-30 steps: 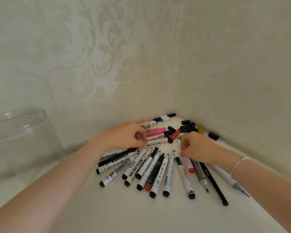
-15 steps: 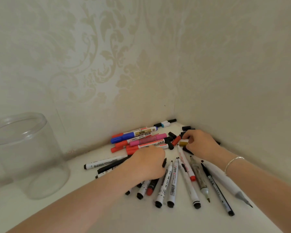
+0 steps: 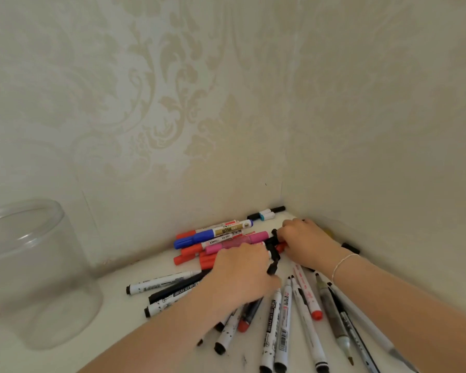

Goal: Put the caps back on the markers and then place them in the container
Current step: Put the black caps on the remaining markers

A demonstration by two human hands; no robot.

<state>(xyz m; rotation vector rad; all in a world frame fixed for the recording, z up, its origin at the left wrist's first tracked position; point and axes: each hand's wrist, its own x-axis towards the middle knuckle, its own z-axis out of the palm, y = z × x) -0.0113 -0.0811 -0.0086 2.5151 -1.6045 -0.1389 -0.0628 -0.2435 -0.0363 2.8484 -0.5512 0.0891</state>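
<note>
Printed labels on the white-barrelled markers [image 3: 279,329] are too blurred to be read. Left hand [image 3: 240,275] grip is hidden; black caps [image 3: 273,251] are touched by right hand [image 3: 304,240], grip unclear.

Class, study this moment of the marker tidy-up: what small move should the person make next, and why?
Probably lift one black cap with the right hand and press it onto a marker under the left hand. Both hands sit on the pile, loose caps lie between them, and the clear container holds no markers yet.

White surface [image 3: 119,354] bears a clear container [image 3: 35,275], scattered markers [image 3: 277,329] and loose black caps [image 3: 350,248].
</note>
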